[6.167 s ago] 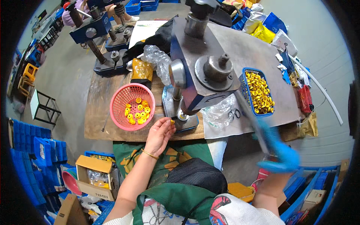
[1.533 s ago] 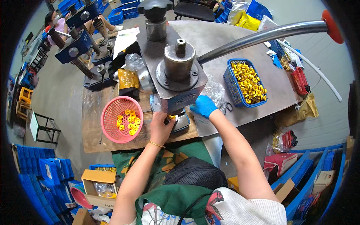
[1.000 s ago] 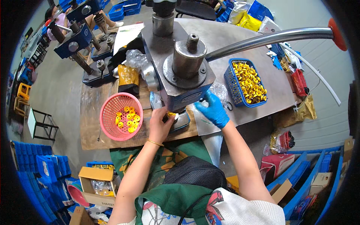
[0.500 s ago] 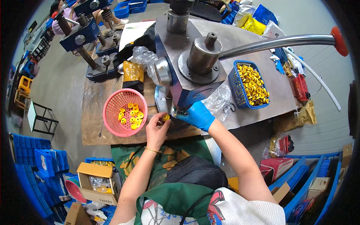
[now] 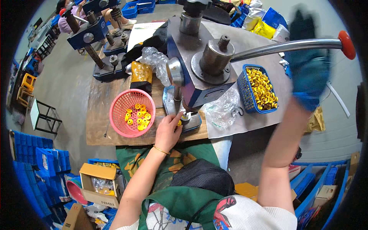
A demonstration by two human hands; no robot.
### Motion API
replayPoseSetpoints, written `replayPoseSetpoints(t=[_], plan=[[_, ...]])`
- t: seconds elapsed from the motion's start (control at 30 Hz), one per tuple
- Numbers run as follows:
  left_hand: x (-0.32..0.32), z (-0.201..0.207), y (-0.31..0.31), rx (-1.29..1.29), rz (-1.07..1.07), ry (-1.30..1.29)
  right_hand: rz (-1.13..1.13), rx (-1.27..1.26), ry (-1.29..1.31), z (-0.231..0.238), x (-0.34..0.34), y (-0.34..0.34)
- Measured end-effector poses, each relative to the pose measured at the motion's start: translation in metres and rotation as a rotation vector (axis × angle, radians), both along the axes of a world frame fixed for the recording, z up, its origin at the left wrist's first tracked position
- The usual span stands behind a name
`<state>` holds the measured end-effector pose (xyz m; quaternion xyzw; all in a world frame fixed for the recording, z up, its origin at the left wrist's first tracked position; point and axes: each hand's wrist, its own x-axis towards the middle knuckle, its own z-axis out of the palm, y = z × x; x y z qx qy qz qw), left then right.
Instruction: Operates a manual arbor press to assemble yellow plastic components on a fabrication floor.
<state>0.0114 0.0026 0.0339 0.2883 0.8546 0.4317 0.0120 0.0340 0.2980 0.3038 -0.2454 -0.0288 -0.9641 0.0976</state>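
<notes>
My left hand (image 5: 168,132) is at the foot of a hand lever press (image 5: 211,57). A small yellow flanged piece (image 5: 179,123) is between its thumb and fingers, and the index finger reaches to the small metal die (image 5: 186,116) under the press head. Another yellow bit seems to show at the die, too small to make out. My right hand (image 5: 309,65), in a blue glove, is raised at the right, blurred, its fingers stretched out. The press's steel lever (image 5: 287,49) with a red knob (image 5: 347,45) crosses in front of it, and no grip on the lever shows.
Left of the press, a pink basket (image 5: 113,115) holds several yellow pieces. Right of it stands a blue basket (image 5: 250,103) full of yellow pieces. Crumpled clear plastic (image 5: 222,109) lies between press and blue basket. Another press (image 5: 90,36) and a seated person (image 5: 65,23) are far left.
My right hand has left the die area under the press and swung up and right to the lever. My left hand has moved slightly closer to the die, keeping its yellow piece.
</notes>
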Motion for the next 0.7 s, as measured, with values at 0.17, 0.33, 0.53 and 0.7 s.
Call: replayPoseSetpoints(t=[0.17, 0.33, 0.53, 0.7], plan=[[-0.001, 0.002, 0.005, -0.013, 0.014, 0.030, -0.659, 1.264, 0.521, 0.051, 0.055, -0.001], [-0.005, -0.005, 0.001, 0.158, 0.098, -0.097, -0.891, 2.685, 0.248, -0.032, 0.142, -0.049], [-0.007, -0.026, -0.007, 0.502, 0.172, -0.575, -1.161, 2.106, -0.136, -0.058, 0.112, -0.083], [-0.003, -0.008, 0.004, 0.622, 0.197, -0.793, -1.383, 1.942, -0.221, -0.035, 0.070, -0.061]])
